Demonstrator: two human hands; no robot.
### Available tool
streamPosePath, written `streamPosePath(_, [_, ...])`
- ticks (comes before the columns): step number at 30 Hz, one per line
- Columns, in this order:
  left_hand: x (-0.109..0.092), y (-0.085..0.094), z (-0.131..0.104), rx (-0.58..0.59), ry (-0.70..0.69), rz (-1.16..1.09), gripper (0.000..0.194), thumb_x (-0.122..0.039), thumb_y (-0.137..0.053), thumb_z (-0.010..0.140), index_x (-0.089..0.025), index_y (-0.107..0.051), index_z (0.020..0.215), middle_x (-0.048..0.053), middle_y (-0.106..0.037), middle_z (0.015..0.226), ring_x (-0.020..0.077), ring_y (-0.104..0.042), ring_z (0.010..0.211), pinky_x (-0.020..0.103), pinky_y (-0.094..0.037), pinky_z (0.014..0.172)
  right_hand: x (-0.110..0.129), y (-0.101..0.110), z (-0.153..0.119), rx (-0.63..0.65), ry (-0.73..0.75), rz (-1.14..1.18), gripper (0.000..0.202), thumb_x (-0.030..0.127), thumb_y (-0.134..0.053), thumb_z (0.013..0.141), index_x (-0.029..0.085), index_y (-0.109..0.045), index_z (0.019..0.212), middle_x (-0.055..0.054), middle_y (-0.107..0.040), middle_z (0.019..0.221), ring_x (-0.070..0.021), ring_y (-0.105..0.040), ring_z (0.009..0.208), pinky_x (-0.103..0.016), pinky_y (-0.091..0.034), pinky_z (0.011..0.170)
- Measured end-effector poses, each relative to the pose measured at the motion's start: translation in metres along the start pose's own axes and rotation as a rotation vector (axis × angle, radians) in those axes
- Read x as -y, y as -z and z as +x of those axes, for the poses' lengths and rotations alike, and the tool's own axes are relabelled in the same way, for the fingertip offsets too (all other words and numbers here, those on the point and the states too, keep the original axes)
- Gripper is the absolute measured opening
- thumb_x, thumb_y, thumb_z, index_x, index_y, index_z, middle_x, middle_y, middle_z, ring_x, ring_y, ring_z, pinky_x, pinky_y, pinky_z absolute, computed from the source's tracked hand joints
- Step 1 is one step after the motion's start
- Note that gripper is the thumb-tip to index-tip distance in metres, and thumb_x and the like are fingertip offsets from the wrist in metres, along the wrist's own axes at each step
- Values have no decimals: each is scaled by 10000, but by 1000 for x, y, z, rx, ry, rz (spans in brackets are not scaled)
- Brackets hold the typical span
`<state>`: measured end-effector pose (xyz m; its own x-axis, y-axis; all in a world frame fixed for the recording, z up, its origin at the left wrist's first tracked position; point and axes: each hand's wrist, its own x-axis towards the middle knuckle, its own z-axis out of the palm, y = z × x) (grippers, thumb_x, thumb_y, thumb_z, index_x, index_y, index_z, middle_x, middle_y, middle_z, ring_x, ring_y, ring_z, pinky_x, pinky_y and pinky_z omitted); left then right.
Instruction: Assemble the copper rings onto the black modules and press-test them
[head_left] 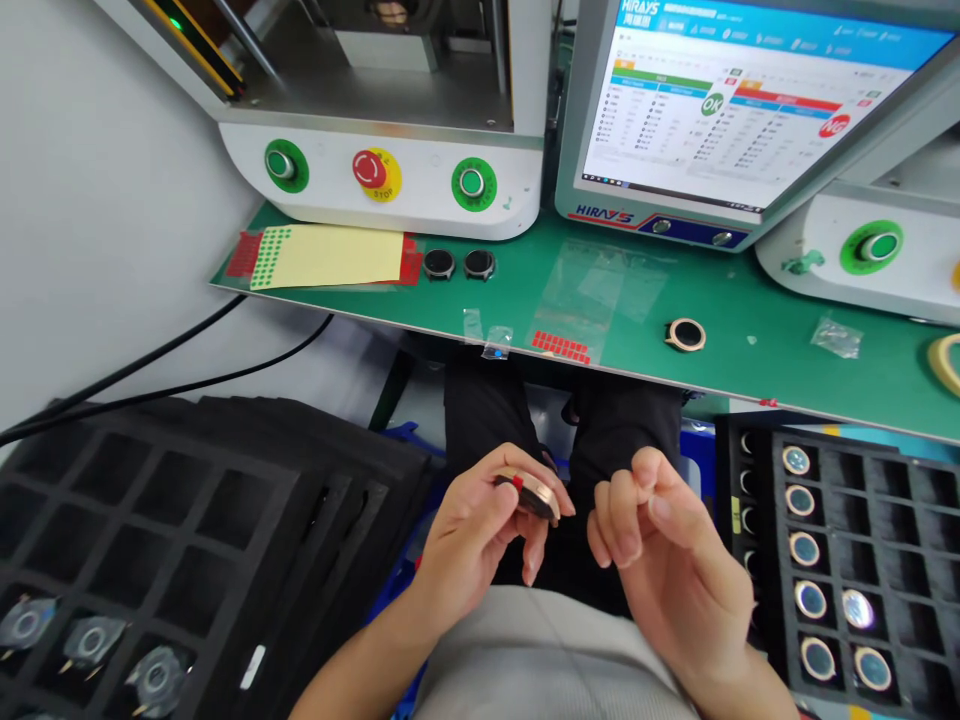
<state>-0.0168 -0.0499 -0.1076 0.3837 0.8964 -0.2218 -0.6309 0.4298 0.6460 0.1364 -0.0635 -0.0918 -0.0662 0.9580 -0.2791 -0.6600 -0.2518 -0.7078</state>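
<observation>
Within left hand (pixel 471 522), watch case (pixel 534 497)

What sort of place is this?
Probably an electronics factory, perhaps a watch testing or assembly station. The monitor shows OK and NG marks, there is a red emergency-stop button, and the left hand holds a watch case near a black compartment tray of similar round pieces.

Factory wkshop: HIRAYS monitor (pixel 750 130) w/ OK/NG, machine (pixel 420 205) w/ E-stop btn (pixel 370 170), parts tray (pixel 911 578).
</observation>
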Motion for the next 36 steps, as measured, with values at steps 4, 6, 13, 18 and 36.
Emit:
streamPosePath(4, [7,1,-2,-2,-74,93,228,-353,-566,947,-149,-664,914,45,-667,811,27,-510,428,113,-409,387,-7,2,-4,-8,111,-89,86,268,-537,905,224,-488,850,47,-499,556,-119,-460,505,-239,-464,513])
streamPosePath(6, [9,3,-3,14,-128,146,223,-348,-547,959,-162,-668,938,40,-670,821,25,-512,437,110,-403,395,-12,3,-7,-18,232,-190,49,239,-535,920,226,-503,886,44,-526,587,-125,-491,538,-264,-488,559])
streamPosePath(13, [12,1,-4,-67,-192,240,221,-322,-506,987,-175,-661,930,20,-670,845,6,-514,450,95,-396,414,-25,0,-12,41,556,-533,188,71,-504,900,214,-540,1015,-19,-619,854,-166,-592,864,-368,-494,862])
streamPosePath(18, [12,-1,-4,-35,-146,190,273,-387,-512,974,-163,-660,930,30,-657,830,18,-501,465,99,-398,412,-27,-2,-8,60,570,-616,259,43,-510,872,229,-531,1052,-35,-604,964,-171,-581,978,-383,-464,962])
streamPosePath(36, [14,-7,-6,-9,-498,909,192,-191,-423,996,-201,-582,1103,27,-647,887,94,-595,665,200,-529,659,-28,-8,2,163,43,-296,244,324,-593,931,281,-649,1164,-41,-655,1199,-174,-631,1081,-262,-537,917])
